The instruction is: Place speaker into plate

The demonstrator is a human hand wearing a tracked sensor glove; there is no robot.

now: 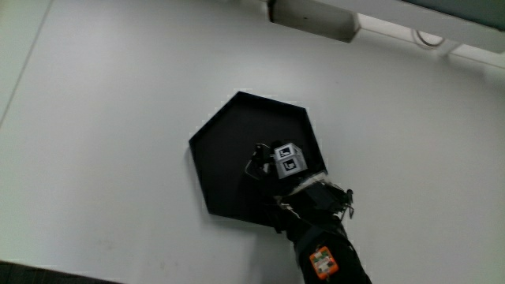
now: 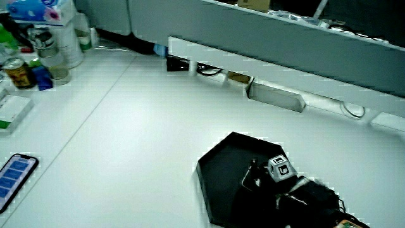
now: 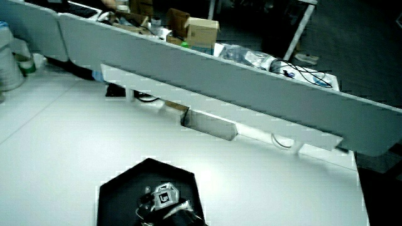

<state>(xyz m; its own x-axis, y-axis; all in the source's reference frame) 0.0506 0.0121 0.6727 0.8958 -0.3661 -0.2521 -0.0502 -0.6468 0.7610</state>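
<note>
hovered hand (image 1: 272, 170) over black plate (image 1: 229, 150) on desk (image 1: 118, 118); couldn't tell grip; risked dropping any speaker onto the rim.

The flat black six-sided plate (image 1: 225, 150) with a low rim lies on the white table, and my hand (image 1: 272, 170) is over the part of it nearer to me. The speaker is dark against the dark plate, so I cannot tell it apart in any view.

The hand (image 1: 272, 170) is lowered palm-down, its patterned cube (image 1: 288, 158) facing up and its forearm (image 1: 323, 244) reaching back toward the person.
</note>
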